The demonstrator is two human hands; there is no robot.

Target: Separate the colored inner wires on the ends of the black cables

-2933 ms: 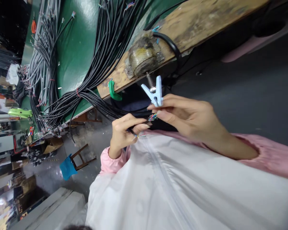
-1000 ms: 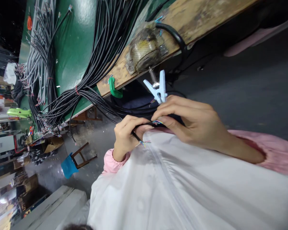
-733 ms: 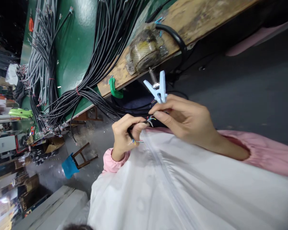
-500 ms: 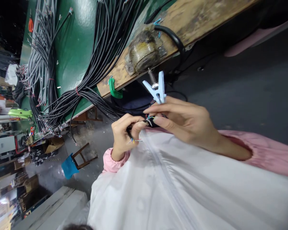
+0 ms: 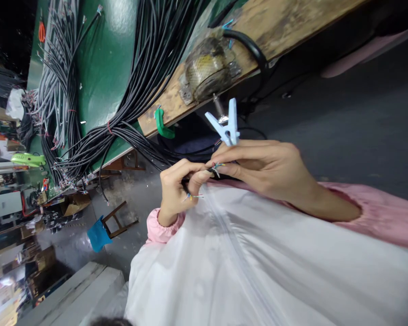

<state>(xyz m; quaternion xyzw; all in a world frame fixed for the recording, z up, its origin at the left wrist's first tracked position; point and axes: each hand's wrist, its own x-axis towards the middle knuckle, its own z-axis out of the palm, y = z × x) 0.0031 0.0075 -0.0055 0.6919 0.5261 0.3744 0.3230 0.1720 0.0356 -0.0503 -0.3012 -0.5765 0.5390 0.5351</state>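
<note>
My left hand [image 5: 177, 188] is closed round black cables, and short coloured wires [image 5: 191, 196] stick out below its thumb. At its fingertips, another cable end fans into thin coloured wires [image 5: 217, 167]. My right hand [image 5: 265, 170] pinches these wires between thumb and index finger. Just above the right fingers is a light blue spring clamp [image 5: 227, 127], at the metal shaft [image 5: 219, 105] of a small motor [image 5: 207, 70]. How the clamp is held there is hidden. Black cables [image 5: 149, 149] run from the bench toward my hands.
Bundles of black and grey cables [image 5: 63, 90] lie on the green table [image 5: 105, 54]. A green clamp [image 5: 163, 124] grips the edge of the wooden board [image 5: 292, 27]. On the floor stand a blue-seated stool [image 5: 98, 233] and a grey box [image 5: 78, 294].
My right fingers have closed in on the coloured wires at the cable end. My left hand keeps its grip almost unmoved. The view has shifted slightly.
</note>
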